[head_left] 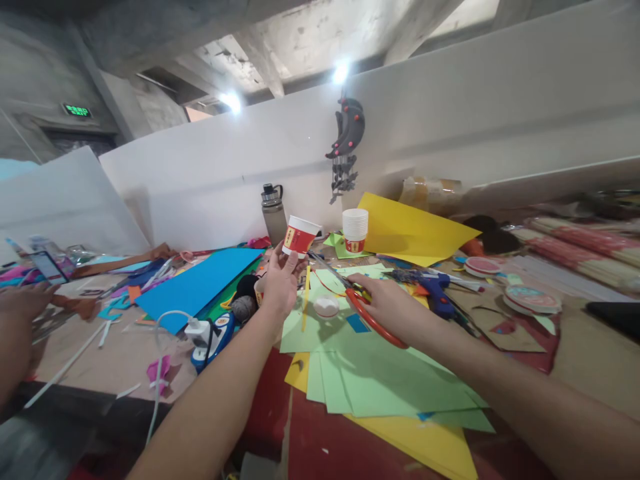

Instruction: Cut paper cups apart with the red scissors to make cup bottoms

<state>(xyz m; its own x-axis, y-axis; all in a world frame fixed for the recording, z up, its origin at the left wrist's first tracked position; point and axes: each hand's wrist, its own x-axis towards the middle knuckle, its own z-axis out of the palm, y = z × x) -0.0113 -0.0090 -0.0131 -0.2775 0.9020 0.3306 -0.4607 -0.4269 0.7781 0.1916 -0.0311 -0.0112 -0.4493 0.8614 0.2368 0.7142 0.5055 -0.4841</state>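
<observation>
A red and white paper cup (300,236) is tilted in my left hand (281,283), the fingers closed around its lower part. My right hand (385,300) grips scissors by their orange-red handles (373,327), with the blades toward the cup's base and my left fingers. Whether the blades touch the cup I cannot tell. Below them, a small white round piece (327,306) and a blue paper scrap (357,324) lie on light green paper sheets (385,383). Behind, a stack of paper cups (355,227) stands upright.
A blue sheet (200,283) and a power strip (214,341) with a plugged-in charger lie left. A bottle (274,215) and a yellow sheet (415,230) are at the back. A blue glue gun (440,293) lies right. Another person's hand (25,301) is far left.
</observation>
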